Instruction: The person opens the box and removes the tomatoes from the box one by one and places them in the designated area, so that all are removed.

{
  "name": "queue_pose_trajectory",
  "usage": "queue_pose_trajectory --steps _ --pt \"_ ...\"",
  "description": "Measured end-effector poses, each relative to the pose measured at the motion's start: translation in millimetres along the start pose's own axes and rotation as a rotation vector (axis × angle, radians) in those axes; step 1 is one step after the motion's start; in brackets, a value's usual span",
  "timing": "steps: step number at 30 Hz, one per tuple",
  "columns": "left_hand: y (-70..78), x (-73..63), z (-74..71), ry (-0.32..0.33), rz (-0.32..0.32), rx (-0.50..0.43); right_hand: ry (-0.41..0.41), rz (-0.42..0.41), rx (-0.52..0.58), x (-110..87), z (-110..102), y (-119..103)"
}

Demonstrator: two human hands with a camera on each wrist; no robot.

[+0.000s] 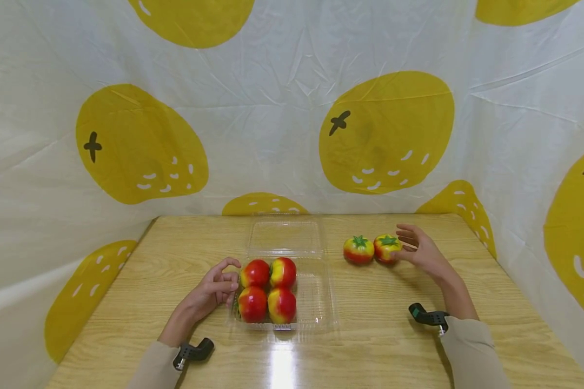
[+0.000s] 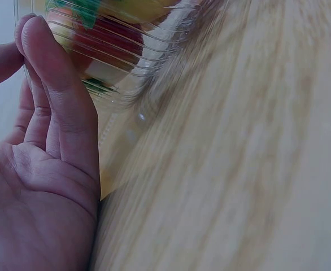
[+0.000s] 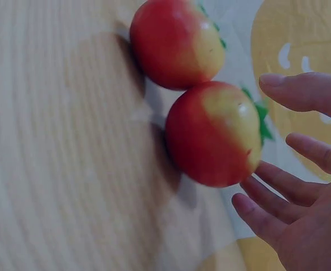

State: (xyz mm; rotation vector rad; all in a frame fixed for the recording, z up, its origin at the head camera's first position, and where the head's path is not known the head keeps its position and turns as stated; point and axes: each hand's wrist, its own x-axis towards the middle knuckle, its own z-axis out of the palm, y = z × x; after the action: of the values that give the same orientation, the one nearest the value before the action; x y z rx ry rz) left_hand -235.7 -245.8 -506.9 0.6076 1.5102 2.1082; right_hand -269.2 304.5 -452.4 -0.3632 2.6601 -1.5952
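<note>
A clear plastic clamshell container (image 1: 313,292) lies opened on the table, its lid (image 1: 286,235) folded back. Several red-and-yellow tomatoes (image 1: 282,305) fill its left part. My left hand (image 1: 209,292) is at the container's left edge; its thumb and fingertips meet at the rim in the left wrist view. Two more tomatoes with green star-shaped tops stand side by side to the right: a left one (image 1: 358,250) and a right one (image 1: 386,248). Around the right one my right hand (image 1: 423,251) spreads its fingers, thumb apart from it; whether a fingertip touches it, I cannot tell.
The wooden table (image 1: 370,335) ends at a white curtain (image 1: 267,140) printed with yellow fruit, which hangs behind and on both sides. Each sleeve carries a black wrist mount (image 1: 194,351). The container's right part shows bare clear plastic.
</note>
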Motion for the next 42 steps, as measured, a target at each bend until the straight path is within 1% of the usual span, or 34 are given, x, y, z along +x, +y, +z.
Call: queue_pose_trajectory --steps 5,11,14,17,24,31,38,42 --pt "0.1 0.5 -0.7 0.001 -0.004 -0.004 0.013 -0.033 -0.027 -2.7 -2 -16" --pt "0.3 0.2 -1.2 -0.002 -0.002 -0.010 0.019 -0.049 -0.085 -3.8 1 -37" --pt "-0.1 -0.2 -1.5 -0.005 0.002 -0.012 0.021 -0.074 -0.094 -5.2 4 -49" --pt "-0.8 -0.1 -2.2 -0.007 0.001 -0.013 0.018 -0.117 -0.101 -6.8 9 -60" --pt "-0.7 0.6 -1.9 -0.002 0.003 -0.013 -0.001 -0.194 -0.121 -7.1 25 -79" --pt "-1.3 -0.3 -1.7 -0.009 0.011 -0.019 -0.015 -0.255 -0.141 -4.6 47 -92" --pt "-2.3 0.7 -2.7 -0.001 0.004 -0.003 -0.060 -0.284 -0.116 -2.0 68 -102" --pt "-3.4 1.2 -4.1 -0.003 0.008 0.001 -0.096 -0.312 -0.100 2.9 79 -111"
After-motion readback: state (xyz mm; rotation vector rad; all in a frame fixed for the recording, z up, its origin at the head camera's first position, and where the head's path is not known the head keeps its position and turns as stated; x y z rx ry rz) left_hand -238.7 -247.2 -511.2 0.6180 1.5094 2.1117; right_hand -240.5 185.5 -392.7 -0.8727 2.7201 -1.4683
